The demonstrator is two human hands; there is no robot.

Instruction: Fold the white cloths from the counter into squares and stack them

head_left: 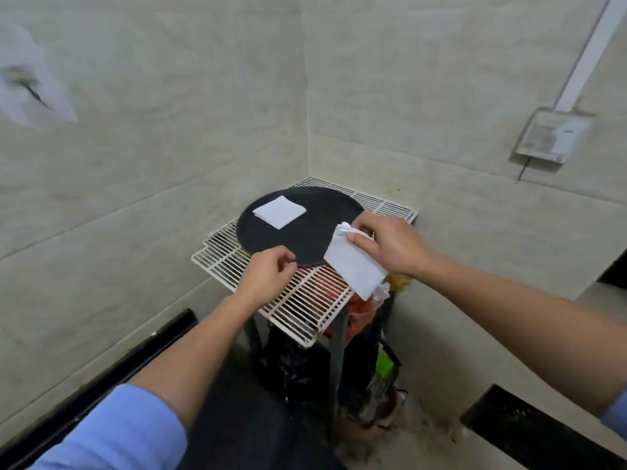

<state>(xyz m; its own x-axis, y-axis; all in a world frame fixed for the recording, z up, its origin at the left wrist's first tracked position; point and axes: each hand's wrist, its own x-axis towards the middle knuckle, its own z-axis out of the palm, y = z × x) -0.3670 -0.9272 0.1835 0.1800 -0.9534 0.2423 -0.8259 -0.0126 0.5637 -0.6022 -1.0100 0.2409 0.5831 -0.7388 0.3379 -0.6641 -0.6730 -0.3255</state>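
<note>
A folded white square cloth [279, 212] lies on the far left part of a round black tray [315, 239]. My right hand [390, 245] pinches the upper end of a second white cloth [354, 266], which hangs partly folded over the tray's right rim and the wire rack. My left hand [268, 273] hovers with curled fingers at the tray's near edge and holds nothing that I can see.
The tray rests on a white wire rack [298, 300] set on a stand in a tiled corner. Black bags, an orange bag [361, 310] and crumpled white cloth [381, 293] sit under and beside the rack. An electrical box [551, 135] hangs on the right wall.
</note>
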